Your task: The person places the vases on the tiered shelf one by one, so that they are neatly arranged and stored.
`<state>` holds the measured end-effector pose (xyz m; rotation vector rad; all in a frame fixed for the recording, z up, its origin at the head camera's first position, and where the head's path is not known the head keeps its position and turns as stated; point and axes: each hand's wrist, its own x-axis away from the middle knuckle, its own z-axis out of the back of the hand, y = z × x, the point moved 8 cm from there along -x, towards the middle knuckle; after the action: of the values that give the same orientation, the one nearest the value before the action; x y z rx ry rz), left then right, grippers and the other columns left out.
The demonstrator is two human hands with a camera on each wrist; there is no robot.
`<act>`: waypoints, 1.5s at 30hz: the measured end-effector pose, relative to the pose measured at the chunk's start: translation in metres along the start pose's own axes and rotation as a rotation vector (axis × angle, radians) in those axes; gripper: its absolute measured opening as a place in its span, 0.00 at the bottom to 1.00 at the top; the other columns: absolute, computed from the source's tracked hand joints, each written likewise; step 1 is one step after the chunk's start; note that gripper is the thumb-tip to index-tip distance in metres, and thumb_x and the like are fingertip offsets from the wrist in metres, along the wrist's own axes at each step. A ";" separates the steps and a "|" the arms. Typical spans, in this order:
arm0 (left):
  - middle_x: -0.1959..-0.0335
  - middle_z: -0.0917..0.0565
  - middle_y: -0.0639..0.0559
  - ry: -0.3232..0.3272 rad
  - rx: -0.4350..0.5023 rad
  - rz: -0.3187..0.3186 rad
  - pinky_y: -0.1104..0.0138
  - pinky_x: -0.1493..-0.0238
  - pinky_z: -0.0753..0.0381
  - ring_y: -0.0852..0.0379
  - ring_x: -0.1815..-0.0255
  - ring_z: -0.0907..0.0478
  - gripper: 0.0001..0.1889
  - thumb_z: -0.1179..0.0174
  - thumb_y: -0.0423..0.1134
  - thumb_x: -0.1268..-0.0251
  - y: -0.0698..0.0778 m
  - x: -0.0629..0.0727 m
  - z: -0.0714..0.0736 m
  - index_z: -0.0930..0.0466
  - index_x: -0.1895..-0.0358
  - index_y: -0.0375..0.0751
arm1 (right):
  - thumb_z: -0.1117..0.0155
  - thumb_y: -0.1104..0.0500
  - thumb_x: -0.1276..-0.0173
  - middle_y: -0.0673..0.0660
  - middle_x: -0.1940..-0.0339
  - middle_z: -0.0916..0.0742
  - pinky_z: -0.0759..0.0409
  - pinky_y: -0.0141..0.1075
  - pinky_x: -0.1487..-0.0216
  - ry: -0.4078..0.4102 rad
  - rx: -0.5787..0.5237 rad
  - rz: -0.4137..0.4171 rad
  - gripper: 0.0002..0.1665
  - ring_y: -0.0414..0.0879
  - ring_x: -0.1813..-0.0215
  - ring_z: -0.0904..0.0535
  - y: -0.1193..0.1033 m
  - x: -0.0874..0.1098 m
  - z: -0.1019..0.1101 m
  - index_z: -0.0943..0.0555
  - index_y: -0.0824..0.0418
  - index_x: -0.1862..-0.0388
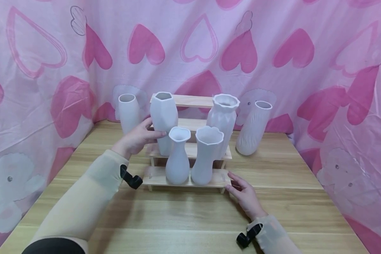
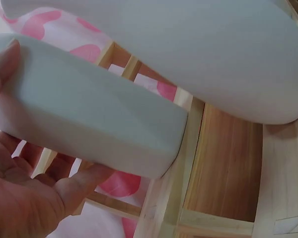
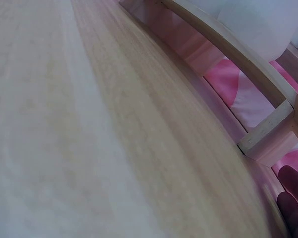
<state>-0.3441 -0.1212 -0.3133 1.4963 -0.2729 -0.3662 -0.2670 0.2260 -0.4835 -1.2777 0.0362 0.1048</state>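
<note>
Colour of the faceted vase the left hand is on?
Plain white; the vase shows best in the head view.

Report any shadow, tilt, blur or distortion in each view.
Head: a soft shadow on the table beside the left sleeve; left wrist: tilted, the vase in the left hand lying slantwise; right wrist: table grain soft, the stand's front edge bowed, probably by the lens.

Tall white faceted vase (image 1: 163, 113), mouth up, nearly upright in the left hand (image 1: 139, 137), base on the second step (image 1: 193, 150) of the pale wooden tiered stand (image 1: 155, 176), and there's the right hand (image 1: 246, 195) at the stand's front corner!
</note>
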 end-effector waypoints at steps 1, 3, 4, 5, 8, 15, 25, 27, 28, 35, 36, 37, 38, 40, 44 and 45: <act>0.34 0.34 0.44 -0.006 -0.002 0.002 0.44 0.38 0.34 0.42 0.35 0.37 0.33 0.38 0.32 0.39 0.000 0.000 0.000 0.39 0.31 0.44 | 0.32 0.55 0.36 0.56 0.32 0.26 0.27 0.27 0.48 0.002 -0.002 0.001 0.32 0.40 0.46 0.25 -0.001 0.000 0.000 0.26 0.60 0.34; 0.35 0.34 0.43 -0.017 0.001 0.002 0.44 0.38 0.34 0.42 0.35 0.37 0.33 0.38 0.31 0.39 0.000 -0.001 0.000 0.40 0.30 0.43 | 0.32 0.55 0.36 0.56 0.32 0.26 0.27 0.27 0.48 0.003 -0.006 0.003 0.32 0.40 0.46 0.25 -0.002 0.001 -0.001 0.26 0.60 0.34; 0.35 0.33 0.43 -0.021 0.005 0.003 0.45 0.38 0.34 0.42 0.35 0.37 0.33 0.38 0.31 0.39 0.000 -0.001 0.000 0.40 0.31 0.43 | 0.32 0.56 0.36 0.56 0.32 0.26 0.27 0.27 0.48 0.002 -0.010 0.002 0.31 0.40 0.46 0.24 -0.002 0.001 -0.001 0.26 0.60 0.34; 0.35 0.33 0.42 -0.024 0.007 0.004 0.45 0.38 0.34 0.42 0.35 0.37 0.33 0.39 0.31 0.39 0.000 -0.001 0.000 0.40 0.31 0.43 | 0.32 0.56 0.36 0.56 0.32 0.26 0.26 0.27 0.48 0.003 -0.014 0.001 0.31 0.40 0.46 0.24 -0.002 0.001 -0.001 0.26 0.60 0.34; 0.35 0.33 0.43 -0.028 0.005 0.008 0.45 0.37 0.34 0.42 0.34 0.37 0.33 0.38 0.31 0.39 0.000 -0.002 0.001 0.40 0.30 0.43 | 0.32 0.57 0.36 0.55 0.32 0.26 0.27 0.28 0.47 -0.003 -0.023 -0.004 0.31 0.41 0.45 0.25 -0.003 0.001 -0.002 0.27 0.59 0.34; 0.35 0.33 0.42 -0.033 -0.004 -0.001 0.45 0.38 0.34 0.42 0.35 0.37 0.33 0.38 0.31 0.39 0.001 -0.002 0.000 0.39 0.31 0.43 | 0.32 0.58 0.36 0.54 0.32 0.26 0.27 0.27 0.47 0.000 -0.029 -0.011 0.31 0.40 0.45 0.25 -0.002 0.001 -0.001 0.27 0.59 0.33; 0.35 0.34 0.43 -0.006 -0.018 -0.041 0.45 0.40 0.31 0.42 0.37 0.35 0.34 0.37 0.31 0.41 0.002 -0.002 -0.001 0.40 0.31 0.43 | 0.32 0.59 0.36 0.55 0.32 0.26 0.26 0.28 0.48 0.002 -0.052 -0.003 0.31 0.39 0.46 0.24 -0.003 0.002 0.000 0.27 0.61 0.34; 0.35 0.35 0.43 -0.003 -0.023 -0.043 0.45 0.40 0.31 0.42 0.36 0.36 0.35 0.36 0.31 0.41 0.002 -0.002 -0.001 0.40 0.30 0.43 | 0.32 0.59 0.36 0.55 0.32 0.26 0.26 0.28 0.48 0.000 -0.044 -0.007 0.32 0.39 0.46 0.24 -0.002 0.002 0.000 0.27 0.61 0.33; 0.34 0.35 0.44 -0.002 -0.024 -0.042 0.45 0.40 0.31 0.42 0.36 0.36 0.35 0.36 0.32 0.41 0.002 -0.002 -0.001 0.40 0.30 0.44 | 0.32 0.59 0.36 0.55 0.32 0.26 0.26 0.28 0.48 0.000 -0.043 -0.011 0.32 0.40 0.45 0.24 -0.002 0.002 0.000 0.27 0.60 0.33; 0.34 0.37 0.45 -0.001 -0.038 -0.037 0.45 0.39 0.32 0.42 0.36 0.36 0.34 0.36 0.33 0.40 0.001 -0.002 0.000 0.39 0.31 0.43 | 0.32 0.58 0.36 0.54 0.31 0.26 0.26 0.28 0.47 0.001 -0.038 -0.036 0.32 0.41 0.44 0.25 -0.002 0.002 0.001 0.27 0.59 0.33; 0.34 0.37 0.45 -0.001 -0.043 -0.035 0.45 0.39 0.32 0.42 0.36 0.36 0.33 0.36 0.33 0.40 0.000 -0.002 0.000 0.39 0.31 0.43 | 0.32 0.58 0.36 0.54 0.32 0.26 0.26 0.28 0.47 0.000 -0.040 -0.035 0.32 0.42 0.44 0.25 -0.002 0.002 0.000 0.27 0.59 0.33; 0.34 0.36 0.45 -0.002 -0.046 -0.032 0.45 0.39 0.32 0.42 0.36 0.37 0.33 0.36 0.34 0.40 0.000 -0.001 0.001 0.38 0.31 0.43 | 0.32 0.58 0.36 0.54 0.32 0.26 0.26 0.28 0.47 -0.001 -0.040 -0.034 0.32 0.43 0.44 0.25 -0.002 0.002 0.000 0.27 0.59 0.33; 0.34 0.36 0.45 -0.002 -0.049 -0.028 0.45 0.38 0.33 0.42 0.35 0.37 0.33 0.36 0.34 0.39 -0.001 -0.001 0.001 0.38 0.31 0.43 | 0.32 0.58 0.36 0.55 0.32 0.26 0.26 0.28 0.47 -0.002 -0.040 -0.033 0.32 0.43 0.44 0.25 -0.002 0.002 0.000 0.27 0.59 0.33; 0.34 0.36 0.45 0.001 -0.061 -0.019 0.45 0.36 0.35 0.42 0.35 0.38 0.34 0.35 0.36 0.39 -0.002 0.000 0.002 0.39 0.31 0.44 | 0.32 0.58 0.36 0.55 0.31 0.27 0.26 0.28 0.47 -0.005 -0.037 -0.032 0.32 0.44 0.44 0.25 -0.002 0.001 -0.001 0.28 0.60 0.33; 0.32 0.37 0.46 0.004 -0.103 -0.010 0.46 0.33 0.39 0.43 0.32 0.39 0.37 0.34 0.39 0.39 -0.006 0.005 0.005 0.42 0.28 0.48 | 0.32 0.58 0.36 0.55 0.31 0.27 0.26 0.28 0.48 -0.008 -0.038 -0.036 0.32 0.44 0.44 0.25 -0.001 0.001 -0.001 0.28 0.59 0.33; 0.31 0.37 0.47 0.005 -0.115 -0.010 0.46 0.33 0.39 0.44 0.32 0.40 0.39 0.34 0.39 0.40 -0.007 0.006 0.006 0.43 0.27 0.49 | 0.32 0.58 0.36 0.55 0.31 0.27 0.26 0.28 0.48 -0.009 -0.039 -0.035 0.32 0.43 0.44 0.25 -0.002 0.001 -0.001 0.28 0.59 0.33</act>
<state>-0.3415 -0.1294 -0.3200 1.3858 -0.2365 -0.3800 -0.2656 0.2244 -0.4825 -1.3165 0.0040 0.0813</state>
